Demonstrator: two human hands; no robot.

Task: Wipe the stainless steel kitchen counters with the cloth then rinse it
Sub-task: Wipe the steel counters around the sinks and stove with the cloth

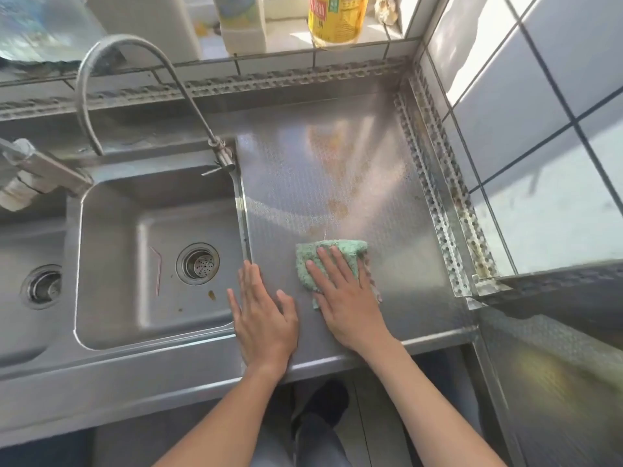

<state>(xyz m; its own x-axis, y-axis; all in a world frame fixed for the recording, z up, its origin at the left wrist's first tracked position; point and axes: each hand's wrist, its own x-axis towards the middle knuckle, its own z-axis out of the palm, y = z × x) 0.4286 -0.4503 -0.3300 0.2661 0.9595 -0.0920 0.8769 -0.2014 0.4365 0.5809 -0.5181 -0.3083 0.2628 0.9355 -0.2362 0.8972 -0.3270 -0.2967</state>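
Observation:
A green cloth (332,256) lies folded on the stainless steel counter (387,183), near its front edge. My right hand (344,298) presses flat on the cloth with straight fingers and covers its near half. My left hand (261,315) rests flat on the counter beside the sink rim, just left of the cloth, holding nothing. Orange-brown stains (337,205) mark the counter beyond the cloth. The sink (111,257) lies to the left with a strainer drain (198,263) and a curved faucet (135,48) arching over it.
A second basin (20,264) sits at far left under another tap (37,166). A yellow bottle (337,18) and a white jug (239,21) stand on the ledge behind. Tiled wall (539,112) closes the right side; a lower steel surface (556,365) adjoins at right.

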